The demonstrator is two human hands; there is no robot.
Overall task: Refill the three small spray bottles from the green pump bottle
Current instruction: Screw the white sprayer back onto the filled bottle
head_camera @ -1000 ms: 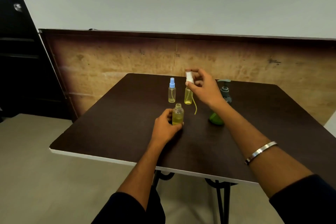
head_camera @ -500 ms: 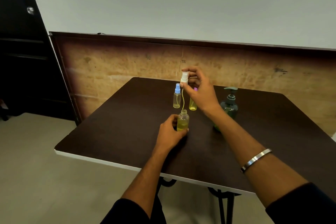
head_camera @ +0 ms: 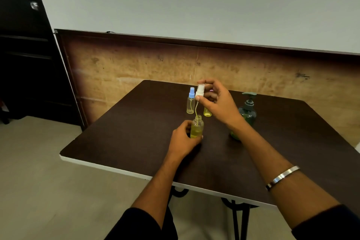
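Dark brown table (head_camera: 136,122) fills the middle of the view, set before a worn wooden panel and a pale wall. At its centre the left hand (head_camera: 182,139) curls round the base of an open spray bottle (head_camera: 197,127) and holds it upright on the tabletop; yellow-green liquid fills most of its body. At 12 o'clock from it, just above, the right hand (head_camera: 216,101) pinches a white spray head (head_camera: 200,90) between thumb and fingers, and the thin dip tube (head_camera: 195,109) hanging from that head reaches down to the bottle's open neck, its tip at or just inside the mouth.

Behind, at 11 o'clock from the held bottle, stands a blue-capped spray bottle (head_camera: 191,101) with its cap on and only a low level of liquid, as far as I can tell. Another small bottle (head_camera: 207,112), yellow at the bottom, is mostly hidden behind the right hand. At 2 o'clock sits the green pump bottle (head_camera: 247,112), upright, untouched.

By my reading, this bottle is filled and being closed; the head is not yet seated or screwed. How full the other two are cannot be judged well, so at least capping remains, perhaps more refilling.
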